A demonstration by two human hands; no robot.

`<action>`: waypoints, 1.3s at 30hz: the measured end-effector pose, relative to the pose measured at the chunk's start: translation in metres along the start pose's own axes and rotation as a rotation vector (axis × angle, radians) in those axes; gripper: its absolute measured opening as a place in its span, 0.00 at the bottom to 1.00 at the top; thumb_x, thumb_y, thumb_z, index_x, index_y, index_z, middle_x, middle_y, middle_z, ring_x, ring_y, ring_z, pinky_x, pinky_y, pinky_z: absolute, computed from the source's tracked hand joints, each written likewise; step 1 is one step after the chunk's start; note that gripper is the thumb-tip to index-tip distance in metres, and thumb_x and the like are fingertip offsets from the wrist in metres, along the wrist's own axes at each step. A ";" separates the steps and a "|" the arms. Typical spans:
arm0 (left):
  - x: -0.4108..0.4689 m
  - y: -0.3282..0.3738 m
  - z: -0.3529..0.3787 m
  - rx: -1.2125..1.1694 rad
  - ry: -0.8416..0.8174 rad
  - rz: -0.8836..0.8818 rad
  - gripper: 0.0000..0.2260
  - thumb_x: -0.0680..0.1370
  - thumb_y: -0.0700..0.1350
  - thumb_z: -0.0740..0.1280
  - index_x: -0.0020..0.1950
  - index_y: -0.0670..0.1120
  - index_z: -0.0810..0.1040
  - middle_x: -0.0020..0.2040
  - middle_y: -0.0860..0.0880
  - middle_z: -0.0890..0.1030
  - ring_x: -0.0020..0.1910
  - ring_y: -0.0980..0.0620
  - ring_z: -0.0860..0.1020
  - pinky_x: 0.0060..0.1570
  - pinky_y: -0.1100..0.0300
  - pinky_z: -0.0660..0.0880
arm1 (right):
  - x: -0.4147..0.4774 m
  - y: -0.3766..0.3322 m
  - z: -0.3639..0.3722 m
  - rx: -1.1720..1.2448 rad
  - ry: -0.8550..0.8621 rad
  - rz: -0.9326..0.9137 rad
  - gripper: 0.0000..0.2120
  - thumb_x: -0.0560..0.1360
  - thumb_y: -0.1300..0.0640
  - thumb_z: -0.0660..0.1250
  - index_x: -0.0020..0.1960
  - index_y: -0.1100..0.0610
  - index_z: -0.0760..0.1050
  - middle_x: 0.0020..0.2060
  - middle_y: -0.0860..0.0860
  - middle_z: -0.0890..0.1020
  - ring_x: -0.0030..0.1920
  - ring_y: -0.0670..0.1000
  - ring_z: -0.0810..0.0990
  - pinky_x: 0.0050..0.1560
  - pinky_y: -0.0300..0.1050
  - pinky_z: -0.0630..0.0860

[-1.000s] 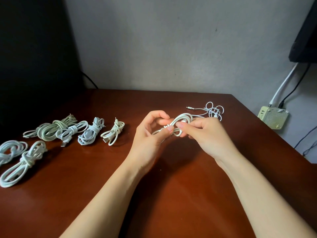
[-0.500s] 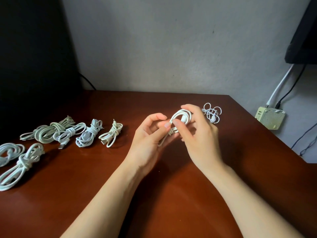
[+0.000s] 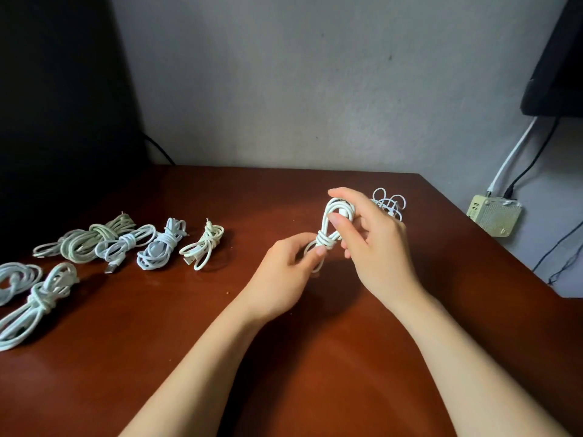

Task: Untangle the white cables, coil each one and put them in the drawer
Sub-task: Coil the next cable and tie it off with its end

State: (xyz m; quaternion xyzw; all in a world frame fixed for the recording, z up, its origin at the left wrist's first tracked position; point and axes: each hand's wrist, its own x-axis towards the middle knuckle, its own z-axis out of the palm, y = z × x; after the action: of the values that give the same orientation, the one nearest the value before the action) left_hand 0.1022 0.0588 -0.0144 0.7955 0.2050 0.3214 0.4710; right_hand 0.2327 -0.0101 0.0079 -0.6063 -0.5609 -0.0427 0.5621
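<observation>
Head view: the coiling step looks nearly done. The left hand [image 3: 284, 272] pinches the lower loops of a white cable [image 3: 331, 222], and the right hand [image 3: 375, 244] curls round its top loop. Next, I'd guess, tuck the end and set it down. Finished bundles [image 3: 161, 244] lie at nine o'clock. A loose tangle [image 3: 389, 205] sits at one o'clock, near the bench's [image 3: 110, 357] far right corner. There is room at six o'clock. No drawer shows.

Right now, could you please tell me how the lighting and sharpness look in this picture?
Head view: soft, dim light; the left hand and right hand cast a diffuse shadow on the table; its upper left is near black, without detail; the white cable they hold is sharp, not overexposed.
</observation>
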 end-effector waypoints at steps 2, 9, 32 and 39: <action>0.000 0.001 0.002 -0.067 -0.025 -0.034 0.10 0.83 0.43 0.58 0.57 0.42 0.77 0.31 0.57 0.72 0.31 0.61 0.67 0.34 0.67 0.65 | 0.001 0.001 -0.001 0.028 -0.018 0.020 0.11 0.78 0.60 0.66 0.59 0.53 0.78 0.33 0.38 0.74 0.30 0.43 0.75 0.35 0.35 0.73; -0.001 0.006 0.009 -0.093 0.026 -0.112 0.10 0.84 0.44 0.55 0.58 0.49 0.76 0.31 0.66 0.75 0.32 0.66 0.72 0.38 0.66 0.65 | -0.001 -0.002 0.003 0.061 -0.013 0.027 0.10 0.78 0.62 0.65 0.57 0.54 0.77 0.34 0.40 0.75 0.30 0.44 0.75 0.33 0.33 0.71; -0.003 0.011 0.016 -0.250 0.163 -0.114 0.12 0.83 0.49 0.57 0.51 0.45 0.78 0.30 0.60 0.72 0.31 0.60 0.67 0.37 0.61 0.63 | -0.002 -0.008 0.006 0.233 -0.052 0.078 0.17 0.77 0.66 0.64 0.57 0.46 0.73 0.38 0.45 0.78 0.32 0.43 0.77 0.35 0.34 0.74; -0.001 0.012 0.017 -0.256 0.093 -0.201 0.12 0.83 0.49 0.58 0.50 0.46 0.79 0.31 0.58 0.72 0.31 0.59 0.67 0.36 0.63 0.63 | -0.002 -0.005 0.007 0.231 -0.007 0.123 0.12 0.75 0.60 0.60 0.51 0.45 0.75 0.34 0.42 0.76 0.31 0.43 0.72 0.34 0.34 0.68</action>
State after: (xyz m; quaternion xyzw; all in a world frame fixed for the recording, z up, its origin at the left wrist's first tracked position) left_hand 0.1135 0.0423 -0.0100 0.6888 0.2625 0.3328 0.5882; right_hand 0.2246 -0.0075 0.0068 -0.5709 -0.5258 0.0587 0.6278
